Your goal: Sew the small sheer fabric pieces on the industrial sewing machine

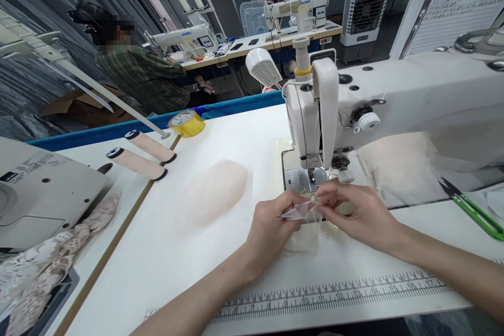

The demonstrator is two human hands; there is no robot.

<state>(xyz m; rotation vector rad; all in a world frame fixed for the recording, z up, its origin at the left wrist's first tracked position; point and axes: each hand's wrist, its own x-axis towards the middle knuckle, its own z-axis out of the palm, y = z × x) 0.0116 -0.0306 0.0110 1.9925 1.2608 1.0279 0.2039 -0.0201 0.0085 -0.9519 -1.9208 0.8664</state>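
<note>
Just in front of the needle area of a white sewing machine (311,115), my left hand (273,226) pinches a piece of sheer pale fabric (297,211). Close on its right, my right hand (352,212) has its thumb and fingers pressed together on the same fabric, at a small gathered spot. Part of the sheer material hangs below my fingers onto the white table (220,257). A blurry beige rounded piece (218,191) lies to the left, and a stack of sheer beige fabric (401,165) rests under the machine arm.
Green thread snips (472,212) lie at the right. Two beige thread cones (137,164) and a yellow tape roll (187,123) are at the left, with lace (59,257) beyond a second machine's edge. A person (134,63) in plaid sits at a machine behind.
</note>
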